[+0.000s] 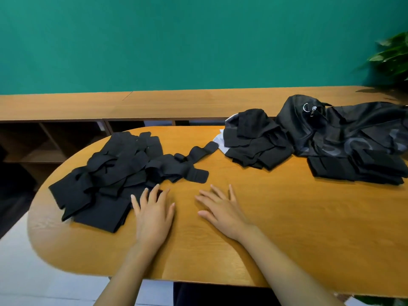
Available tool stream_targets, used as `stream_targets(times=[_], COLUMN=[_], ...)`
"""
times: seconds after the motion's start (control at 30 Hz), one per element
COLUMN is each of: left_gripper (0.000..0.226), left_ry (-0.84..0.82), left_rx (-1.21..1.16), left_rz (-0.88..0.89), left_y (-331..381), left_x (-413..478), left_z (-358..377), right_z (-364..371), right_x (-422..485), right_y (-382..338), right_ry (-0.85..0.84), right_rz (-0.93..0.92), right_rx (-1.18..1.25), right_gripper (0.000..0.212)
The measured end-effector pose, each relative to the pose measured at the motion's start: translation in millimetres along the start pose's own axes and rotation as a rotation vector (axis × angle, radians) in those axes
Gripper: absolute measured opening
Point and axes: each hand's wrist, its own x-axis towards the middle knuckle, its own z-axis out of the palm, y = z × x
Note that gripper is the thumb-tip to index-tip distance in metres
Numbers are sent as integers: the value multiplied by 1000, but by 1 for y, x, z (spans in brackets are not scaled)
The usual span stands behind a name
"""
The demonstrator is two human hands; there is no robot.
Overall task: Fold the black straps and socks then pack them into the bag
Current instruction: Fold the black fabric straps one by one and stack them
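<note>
A loose heap of black straps point(119, 171) covers the left part of the wooden table point(287, 217); one long strap point(198, 154) trails right from it. A pile of black socks point(256, 142) lies at the back centre-right, and a folded black stack point(353, 167) sits further right. The black bag point(340, 124) lies at the back right with a metal ring on top. My left hand point(153, 212) rests flat with fingers spread, its fingertips touching the heap's near edge. My right hand point(220, 208) lies flat on bare wood, holding nothing.
A white cloth or paper point(219, 139) peeks out under the sock pile. A low wooden shelf unit point(66, 107) runs behind the table against a green wall. A leafy plant point(390, 56) stands at the far right. The table's rounded edge curves near my body.
</note>
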Motion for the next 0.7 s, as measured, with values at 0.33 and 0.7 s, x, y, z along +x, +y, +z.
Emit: stream_targets(times=[0.33,0.7], left_gripper=[46,28], left_ry=[-4,180], left_rx=[-624,-255], left_rz=[-15,96], left_y=[-9,-27], left_x=[-25,-13], left_z=[-13,-5], right_z=[19,1], right_x=[27,-23], right_y=[-53,-3], right_ry=[-82,179], right_rz=[-139,-63], right_rx=[17,28], right_gripper=[47,42])
